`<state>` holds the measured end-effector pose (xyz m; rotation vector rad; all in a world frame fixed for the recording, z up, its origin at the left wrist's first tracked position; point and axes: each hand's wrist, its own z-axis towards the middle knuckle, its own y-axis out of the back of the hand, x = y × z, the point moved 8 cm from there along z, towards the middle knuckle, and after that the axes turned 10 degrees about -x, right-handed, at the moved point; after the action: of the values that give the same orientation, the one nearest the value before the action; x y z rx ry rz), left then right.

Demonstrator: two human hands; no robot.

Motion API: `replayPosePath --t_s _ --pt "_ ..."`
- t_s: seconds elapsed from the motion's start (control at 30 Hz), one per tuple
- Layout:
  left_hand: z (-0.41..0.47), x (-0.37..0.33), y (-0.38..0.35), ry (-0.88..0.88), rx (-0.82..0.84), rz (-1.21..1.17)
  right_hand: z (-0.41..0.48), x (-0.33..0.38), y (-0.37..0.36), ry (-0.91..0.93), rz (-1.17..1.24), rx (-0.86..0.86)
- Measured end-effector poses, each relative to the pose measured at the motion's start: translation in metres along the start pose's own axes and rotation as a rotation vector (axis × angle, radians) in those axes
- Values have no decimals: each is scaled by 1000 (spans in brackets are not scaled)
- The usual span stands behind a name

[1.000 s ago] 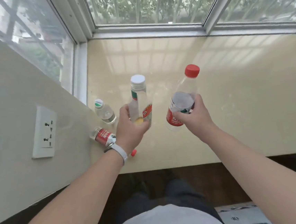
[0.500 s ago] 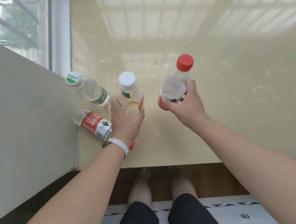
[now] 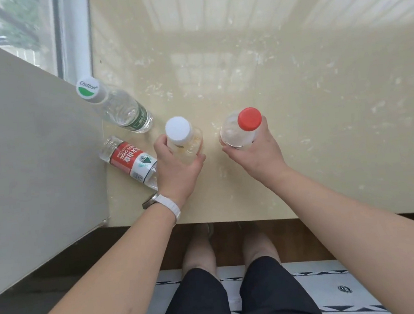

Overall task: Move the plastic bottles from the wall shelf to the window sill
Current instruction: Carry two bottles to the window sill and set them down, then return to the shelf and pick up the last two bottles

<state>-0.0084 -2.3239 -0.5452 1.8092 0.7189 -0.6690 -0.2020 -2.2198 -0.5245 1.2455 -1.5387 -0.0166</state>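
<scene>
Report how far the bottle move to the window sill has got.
Done: two bottles are on the window sill already, a green-labelled one upright and a red-labelled one lying on its side. In hand: the left hand grips a white-capped bottle, the right hand a red-capped bottle, both upright at the sill; contact is unclear. Left: release both. The wall shelf is out of view.

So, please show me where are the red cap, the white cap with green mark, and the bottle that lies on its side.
red cap [image 3: 249,118], head view, centre of its top.
white cap with green mark [image 3: 88,88], head view, its printed top.
lying bottle [image 3: 127,158], head view, its red label.
</scene>
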Motion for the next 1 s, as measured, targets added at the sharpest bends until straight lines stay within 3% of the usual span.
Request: replayPosePath --t_s 0.3,0.6,0.9,1.0 --pt "-21 -15 31 -35 102 -83 -22 10 18 13 22 61" --pt "-47 -110 111 -371 118 28 -59 80 93 110 -47 45" --pt "-54 -215 157 -934 30 267 -112 142 159 347 -370 -65" --pt "-60 -236 158 -1044 31 316 -129 151 178 367 -473 -117"
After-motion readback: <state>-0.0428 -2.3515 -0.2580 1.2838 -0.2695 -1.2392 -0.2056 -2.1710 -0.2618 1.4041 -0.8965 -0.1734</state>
